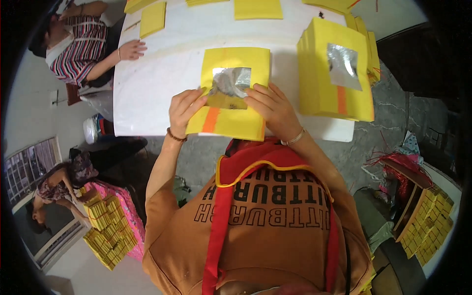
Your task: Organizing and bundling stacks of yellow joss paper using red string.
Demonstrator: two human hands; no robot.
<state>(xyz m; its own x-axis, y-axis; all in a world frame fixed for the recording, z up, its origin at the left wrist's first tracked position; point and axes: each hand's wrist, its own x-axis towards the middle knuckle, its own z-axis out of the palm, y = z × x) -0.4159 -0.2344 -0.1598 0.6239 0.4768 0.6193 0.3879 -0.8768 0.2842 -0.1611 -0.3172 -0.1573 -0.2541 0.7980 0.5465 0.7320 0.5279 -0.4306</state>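
Observation:
A yellow sheaf of paper [236, 120] lies before me at the near edge of the white table. On its top sheet are a crinkled silver foil square [232, 81] and an orange stripe. My left hand [187, 108] grips its left side, fingers bent over the top. My right hand [275, 112] holds the right side, fingertips reaching the foil's edge. Both thumbs are hidden. Right of my right hand stands a tall stack of similar yellow paper [310, 78], its top sheet also bearing foil and an orange stripe.
More yellow paper packs [258, 9] line the far side of the white table [157, 78]. Another person's hand [132, 50] rests at its left edge. A second person at lower left is by bundled yellow packs [109, 228]. Stacked yellow bundles [427, 223] and red strands [403, 172] are at right.

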